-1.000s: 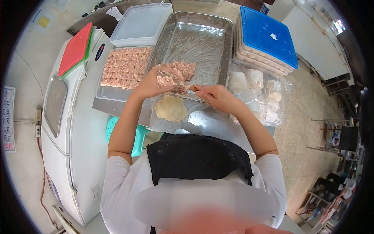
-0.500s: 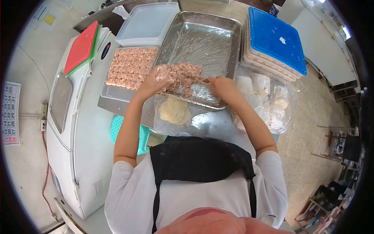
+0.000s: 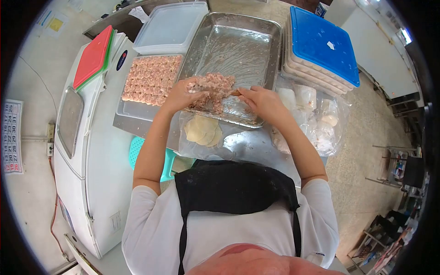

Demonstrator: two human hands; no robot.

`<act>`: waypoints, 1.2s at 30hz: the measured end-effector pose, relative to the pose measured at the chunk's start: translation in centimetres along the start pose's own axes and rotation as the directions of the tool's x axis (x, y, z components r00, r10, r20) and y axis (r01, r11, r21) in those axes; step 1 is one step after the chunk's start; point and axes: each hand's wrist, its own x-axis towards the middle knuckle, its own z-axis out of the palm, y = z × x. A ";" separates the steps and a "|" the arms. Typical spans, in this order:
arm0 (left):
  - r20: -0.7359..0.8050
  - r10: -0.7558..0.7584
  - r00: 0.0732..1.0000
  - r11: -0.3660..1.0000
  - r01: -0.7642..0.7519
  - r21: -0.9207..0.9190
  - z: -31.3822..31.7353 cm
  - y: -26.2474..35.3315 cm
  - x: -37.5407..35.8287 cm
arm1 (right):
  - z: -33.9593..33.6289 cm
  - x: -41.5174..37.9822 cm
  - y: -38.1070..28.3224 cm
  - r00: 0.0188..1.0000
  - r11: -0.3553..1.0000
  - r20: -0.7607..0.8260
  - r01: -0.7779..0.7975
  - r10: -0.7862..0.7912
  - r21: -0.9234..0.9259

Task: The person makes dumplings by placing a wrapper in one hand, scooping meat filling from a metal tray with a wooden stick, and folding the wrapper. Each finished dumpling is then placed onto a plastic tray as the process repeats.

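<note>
My left hand (image 3: 179, 95) cups a dumpling wrapper (image 3: 194, 85) at the edge of the minced meat pile (image 3: 217, 85). The meat lies in the near part of a large metal tray (image 3: 238, 36). My right hand (image 3: 259, 99) grips a small spatula (image 3: 235, 93) whose tip points into the meat, close to my left hand. A stack of round wrappers (image 3: 203, 130) sits in a clear plastic bag just in front of the tray. Left of the tray, a shallow container (image 3: 129, 109) holds rows of filled dumplings (image 3: 150, 78).
Stacked containers with a blue lid (image 3: 321, 39) stand at the right, a clear-lidded container (image 3: 169, 26) at the back. A plastic bag of wrapper packs (image 3: 312, 118) lies at the right. Red and green boards (image 3: 93, 57) rest on a white chest freezer (image 3: 98, 156). A teal stool (image 3: 136, 153) is below.
My hands were together at the tray's front edge. The right hand then reached into the meat with the spatula, and both hands now meet at the meat pile.
</note>
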 end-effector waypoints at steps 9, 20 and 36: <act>-0.044 -0.018 0.999 0.993 0.012 -0.113 -1.4 1.9 -1.6 | 2.3 -0.8 1.9 0.978 0.930 0.017 -0.193 0.209 -0.313; 0.125 0.317 0.940 0.940 -0.329 0.093 -5.1 3.5 -4.8 | 0.2 -2.1 -7.7 0.996 0.986 -0.079 0.040 -0.028 0.161; -0.054 0.112 0.992 0.994 -0.111 0.018 -13.8 -11.5 -9.4 | 7.5 0.2 -13.2 0.765 0.940 -0.550 -0.231 0.334 0.250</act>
